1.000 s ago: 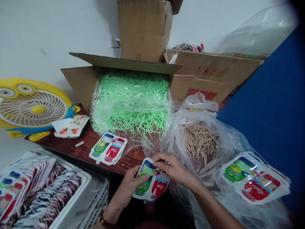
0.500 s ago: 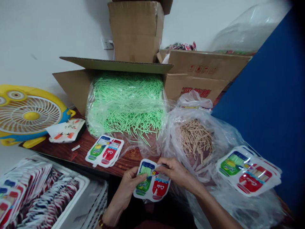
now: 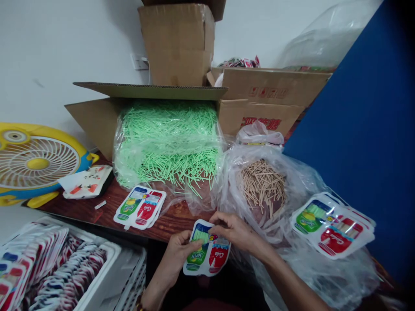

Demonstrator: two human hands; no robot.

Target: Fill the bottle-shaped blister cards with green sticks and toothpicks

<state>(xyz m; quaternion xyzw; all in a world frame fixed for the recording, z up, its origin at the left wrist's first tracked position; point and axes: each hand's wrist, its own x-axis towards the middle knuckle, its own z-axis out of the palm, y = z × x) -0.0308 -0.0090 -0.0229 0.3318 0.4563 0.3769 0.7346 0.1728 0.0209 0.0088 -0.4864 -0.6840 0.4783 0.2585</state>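
My left hand (image 3: 181, 252) grips the left edge of a printed Sprite and Cola candy pack (image 3: 207, 255), thumb lying across its green side. Green sticks show through the pack's clear window on that side. At the pack's top right edge, my right hand (image 3: 228, 229) is closed in a pinch; its fingers cover the spot they hold. Brown sticks (image 3: 262, 185) lie in an opened clear bag just beyond the right hand. A heap of thin green sticks (image 3: 175, 164) spills from a clear bag in a cardboard box farther back.
Similar packs lie in a small stack (image 3: 139, 207) on the table's left and in another stack (image 3: 332, 226) at right. A white crate (image 3: 97, 276) full of packs stands at lower left. A yellow fan (image 3: 39, 162) is at far left; a blue panel (image 3: 350, 129) borders the right.
The whole view has shifted slightly. Both hands remain on the pack, with the right fingers still pinched at its top right edge.
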